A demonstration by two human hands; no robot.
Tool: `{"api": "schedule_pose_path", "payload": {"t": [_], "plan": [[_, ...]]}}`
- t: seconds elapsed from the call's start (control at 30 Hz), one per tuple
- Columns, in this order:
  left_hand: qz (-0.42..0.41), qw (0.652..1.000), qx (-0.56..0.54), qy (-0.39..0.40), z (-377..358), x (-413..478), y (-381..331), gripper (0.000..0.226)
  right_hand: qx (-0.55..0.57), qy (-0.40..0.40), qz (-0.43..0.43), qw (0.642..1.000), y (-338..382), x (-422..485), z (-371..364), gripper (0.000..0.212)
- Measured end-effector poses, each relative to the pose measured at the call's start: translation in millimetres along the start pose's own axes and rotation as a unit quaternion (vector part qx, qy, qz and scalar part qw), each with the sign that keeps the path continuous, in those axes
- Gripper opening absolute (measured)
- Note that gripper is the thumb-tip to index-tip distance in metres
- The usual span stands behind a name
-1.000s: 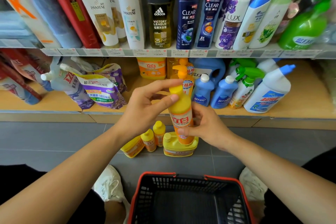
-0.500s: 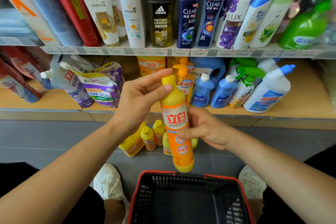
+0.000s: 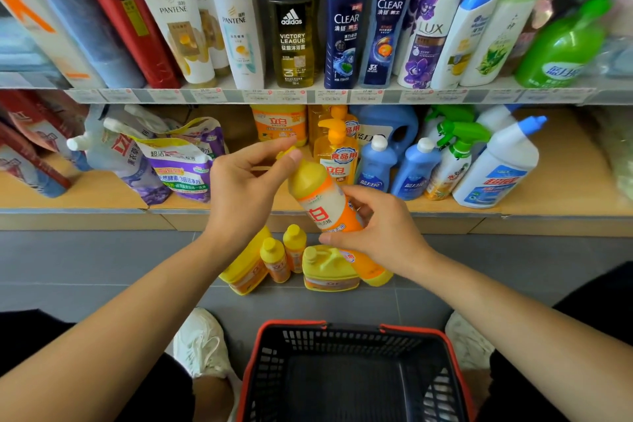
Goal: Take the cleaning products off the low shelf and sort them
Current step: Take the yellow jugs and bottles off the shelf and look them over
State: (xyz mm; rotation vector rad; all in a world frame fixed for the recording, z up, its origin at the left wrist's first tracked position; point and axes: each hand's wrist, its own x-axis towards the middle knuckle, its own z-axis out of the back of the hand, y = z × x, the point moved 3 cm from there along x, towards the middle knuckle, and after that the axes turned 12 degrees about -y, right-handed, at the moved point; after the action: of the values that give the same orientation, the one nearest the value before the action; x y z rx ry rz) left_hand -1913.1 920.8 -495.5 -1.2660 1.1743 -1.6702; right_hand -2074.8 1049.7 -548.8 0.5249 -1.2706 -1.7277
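Observation:
An orange dish-soap bottle (image 3: 323, 202) with a yellow top hangs tilted in front of the low shelf (image 3: 102, 195), cap up-left, base down-right. My left hand (image 3: 246, 188) pinches its yellow cap between thumb and fingers. My right hand (image 3: 380, 226) grips its body around the label. On the grey floor below stand two small orange bottles (image 3: 274, 259), a tilted yellow jug (image 3: 245, 272) and a squat yellow jug (image 3: 329, 271). The low shelf holds an orange pump bottle (image 3: 337, 154), blue bottles (image 3: 416, 168), green-trigger sprayers (image 3: 455, 154) and a white bottle (image 3: 500, 168).
A black shopping basket with a red rim (image 3: 294, 327) sits on the floor between my knees, under my hands. Refill pouches (image 3: 178, 164) lie on the low shelf's left. Shampoo bottles (image 3: 346, 24) fill the upper shelf. My white shoes (image 3: 202, 343) flank the basket.
The orange bottle was lifted off the floor group, then tilted so that its base swings down-right. My left hand stays at the cap; my right hand moved over the label.

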Motion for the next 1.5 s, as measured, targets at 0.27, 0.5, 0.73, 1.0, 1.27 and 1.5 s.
{"api": "schedule_pose_path", "payload": {"t": [0.27, 0.5, 0.73, 1.0, 1.27, 1.5], "plan": [[0.092, 0.971, -0.117, 0.189, -2.5, 8.3, -3.7, 0.035, 0.18, 0.169, -0.135, 0.96, 2.3, -1.8, -1.0, 0.044], [0.092, 0.944, -0.131, 0.289, -6.5, 4.8, -12.7, 0.046, 0.206, 0.258, -0.144, 0.933, 2.6, -3.0, -0.3, 0.045], [0.041, 0.963, -0.07, 0.258, -8.6, -0.5, -10.2, 0.041, 0.226, 0.174, -0.152, 0.946, 3.1, -1.2, -12.0, 0.055], [-0.081, 0.984, 0.041, 0.152, -11.9, -8.5, -8.3, 0.033, 0.209, 0.044, -0.107, 0.971, 4.2, 1.0, -11.0, 0.054], [-0.026, 0.981, -0.017, 0.193, -9.6, -1.4, -2.2, 0.031, 0.306, 0.129, -0.179, 0.926, 8.0, -2.9, -10.3, 0.044], [0.028, 0.982, -0.083, 0.166, -9.8, -1.3, -4.9, 0.018, 0.333, 0.167, -0.194, 0.908, 14.3, -3.9, -11.9, 0.052]]}}
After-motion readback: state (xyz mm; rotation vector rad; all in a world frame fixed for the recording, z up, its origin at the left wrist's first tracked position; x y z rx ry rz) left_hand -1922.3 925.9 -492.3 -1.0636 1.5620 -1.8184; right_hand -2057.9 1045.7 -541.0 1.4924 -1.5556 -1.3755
